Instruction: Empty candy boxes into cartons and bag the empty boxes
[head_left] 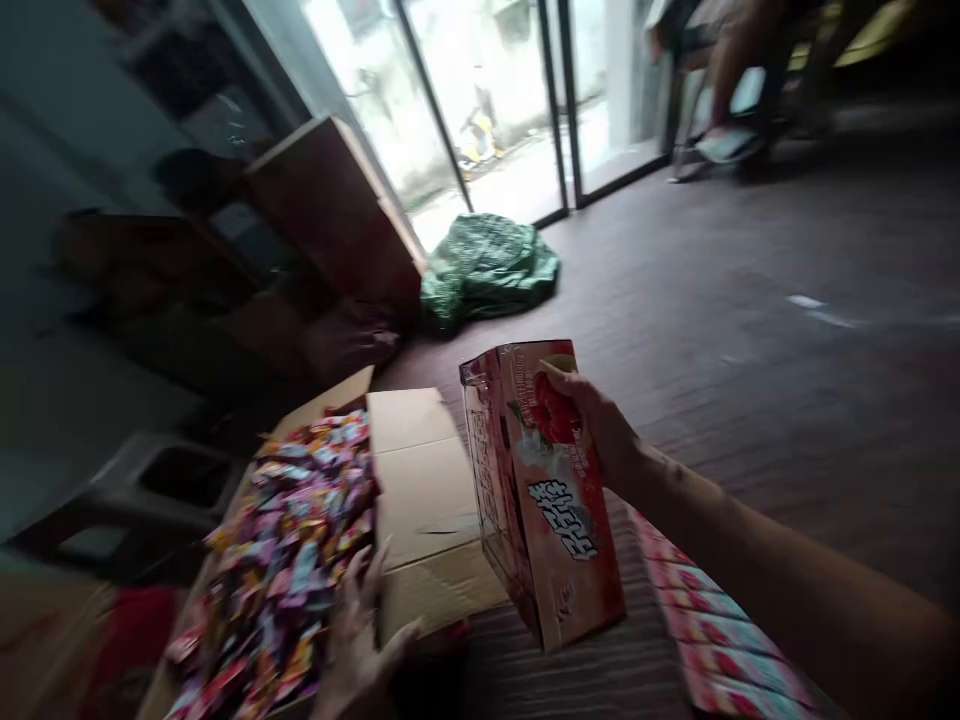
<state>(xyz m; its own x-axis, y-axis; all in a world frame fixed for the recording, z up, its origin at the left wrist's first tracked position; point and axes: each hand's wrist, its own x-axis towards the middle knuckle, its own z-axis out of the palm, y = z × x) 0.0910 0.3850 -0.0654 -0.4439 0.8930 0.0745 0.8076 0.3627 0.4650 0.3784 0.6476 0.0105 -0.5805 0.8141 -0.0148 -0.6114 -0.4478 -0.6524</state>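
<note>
The right hand (pixel 600 425) is gripping a red printed carton (pixel 544 495) by its upper far corner, fingers closed over the top edge and thumb pressing the front panel. The carton is hanging above the dark wooden floor (pixel 750 330), just right of an open cardboard box (pixel 420 480). Its long axis is running from upper left to lower right, top end tilting away from the person and toward the glass doors (pixel 487 100), bottom end pointing down toward the person. The broad face, bearing white lettering and a red fruit picture, is turning toward the camera and slightly to the right; a narrower side panel is facing left toward the box.

The left hand (pixel 360 640) is resting at the near edge of the cardboard box, fingers spread and loosely open, fingertips touching the heap of small bright wrapped sweets (pixel 292 560) filling the box. It is probably holding nothing, though blur is making that hard to confirm. One box flap is lying flat between the sweets and the carton.

Under the right forearm, a row of similar red cartons (pixel 705 630) is lying on the floor. A crumpled green bag (pixel 487 265) is sitting further off near the doors, and a grey plastic stool (pixel 142 490) is standing left of the box.
</note>
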